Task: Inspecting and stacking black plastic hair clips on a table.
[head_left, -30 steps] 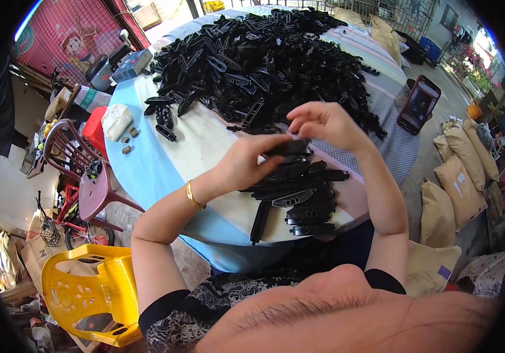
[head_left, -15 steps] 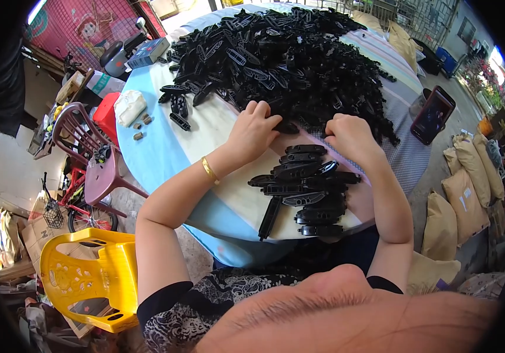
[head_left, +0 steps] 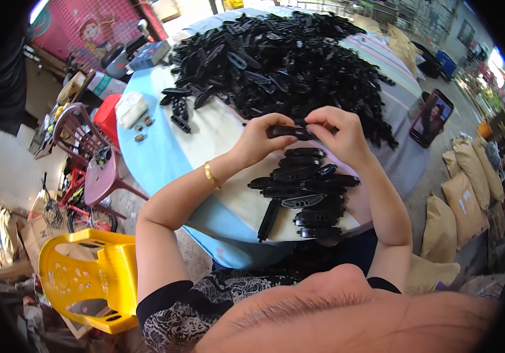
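Near the centre of the frame, the left hand (head_left: 261, 136) and the right hand (head_left: 342, 132) are both pinching one black plastic piece (head_left: 290, 132), fingers curled closed on its two ends, holding it above the table (head_left: 152, 159). Just below them a small stack of pieces (head_left: 305, 191) is lying in rows, which looks like the finished share. The big heap of loose pieces (head_left: 276, 59) is filling the upper middle, so most of the work seems left.
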